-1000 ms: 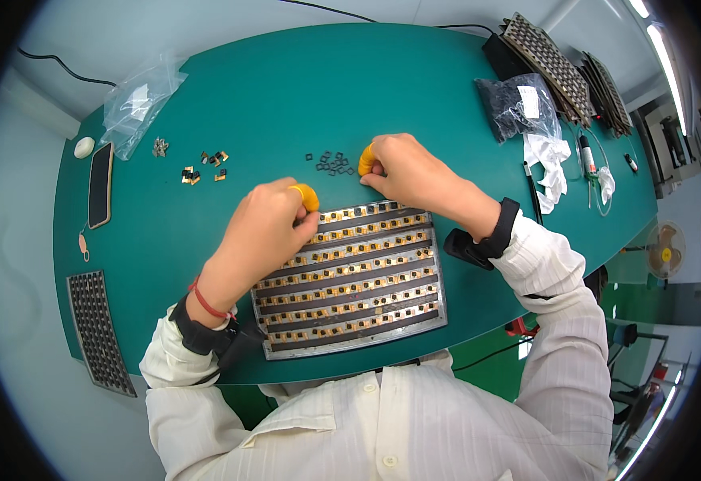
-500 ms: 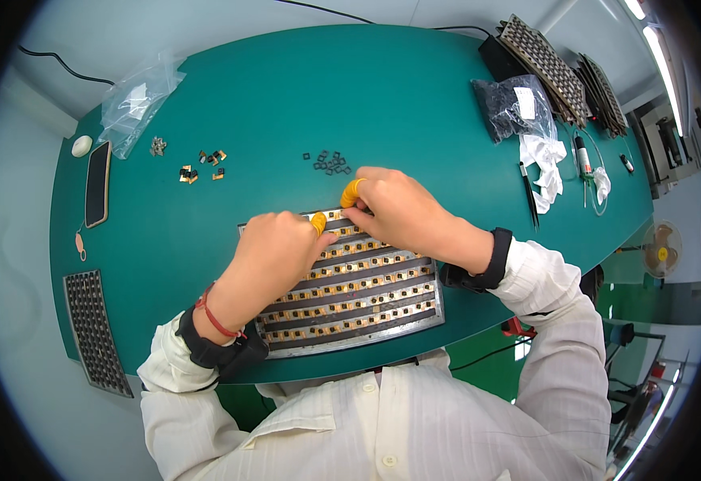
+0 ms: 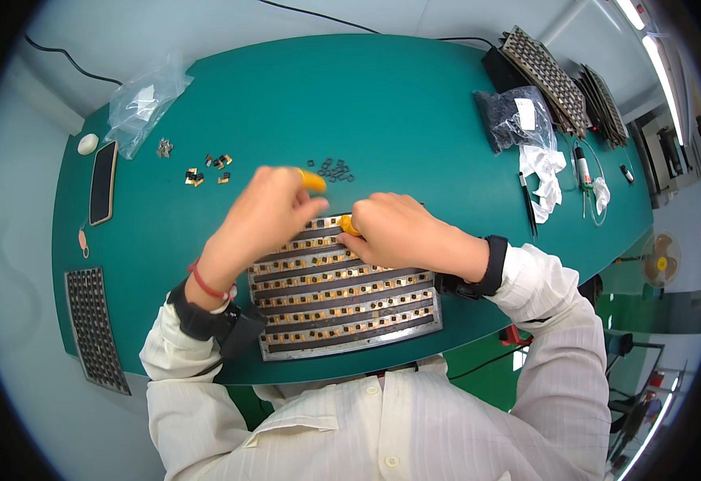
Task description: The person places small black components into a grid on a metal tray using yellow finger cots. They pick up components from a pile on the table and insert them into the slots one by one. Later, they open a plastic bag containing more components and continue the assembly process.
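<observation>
A metal tray lies before me, filled with rows of small gold-and-black parts between dark strips. At its top row, my right hand is closed, with the yellow-covered index finger and the thumb near each other. Whatever sits between those fingertips is too small to make out. My left hand, blurred by motion, is above the tray's upper left edge. Its yellow-covered index finger stretches toward a pile of small black square frames, the thumb apart from it. I see nothing between them.
Loose gold-and-black parts and small silvery pieces lie at left, near a phone and a clear bag. Another tray rests at the left edge. At right are tweezers, tissue, a dark-filled bag and stacked trays.
My left hand has lifted off the tray and moved up toward the black frames, its index finger now stretched out. My right hand has shifted slightly down, staying at the tray's top row.
</observation>
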Tool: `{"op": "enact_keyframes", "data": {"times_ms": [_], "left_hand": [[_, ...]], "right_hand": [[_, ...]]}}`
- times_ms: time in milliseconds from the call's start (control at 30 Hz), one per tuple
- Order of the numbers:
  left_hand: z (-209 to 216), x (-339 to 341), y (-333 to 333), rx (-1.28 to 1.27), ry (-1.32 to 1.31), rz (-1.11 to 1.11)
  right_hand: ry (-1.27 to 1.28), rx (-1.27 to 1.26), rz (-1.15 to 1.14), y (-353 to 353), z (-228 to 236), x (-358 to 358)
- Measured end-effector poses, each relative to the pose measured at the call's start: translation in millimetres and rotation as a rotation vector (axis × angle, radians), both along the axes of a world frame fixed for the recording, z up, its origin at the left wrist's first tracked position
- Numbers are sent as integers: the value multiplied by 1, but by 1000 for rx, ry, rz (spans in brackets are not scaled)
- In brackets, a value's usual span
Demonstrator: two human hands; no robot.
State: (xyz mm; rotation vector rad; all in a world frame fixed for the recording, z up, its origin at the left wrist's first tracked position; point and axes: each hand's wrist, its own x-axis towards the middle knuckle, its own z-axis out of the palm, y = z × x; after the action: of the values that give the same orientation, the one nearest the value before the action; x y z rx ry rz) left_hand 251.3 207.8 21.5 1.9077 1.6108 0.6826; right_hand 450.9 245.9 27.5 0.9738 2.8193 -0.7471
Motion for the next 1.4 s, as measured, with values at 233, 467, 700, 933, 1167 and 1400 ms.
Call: {"op": "enact_keyframes", "data": {"times_ms": [233, 467, 700, 933, 1167, 1400], "left_hand": [[-31, 7, 27, 82, 82, 149], [-21, 10, 8, 72, 267, 117], [-31, -8, 6, 192, 263, 198], [-32, -6, 4, 101, 115, 133], [-29, 7, 5, 171, 275, 133], [-33, 2, 1, 233, 194, 175]], "right_hand": [[118, -159, -2, 24, 11, 9], [136, -41, -246, 59, -3, 5], [105, -21, -220, 57, -10, -11], [181, 46, -155, 51, -9, 0], [201, 10, -195, 60, -4, 8], [101, -23, -231, 49, -5, -1]]}}
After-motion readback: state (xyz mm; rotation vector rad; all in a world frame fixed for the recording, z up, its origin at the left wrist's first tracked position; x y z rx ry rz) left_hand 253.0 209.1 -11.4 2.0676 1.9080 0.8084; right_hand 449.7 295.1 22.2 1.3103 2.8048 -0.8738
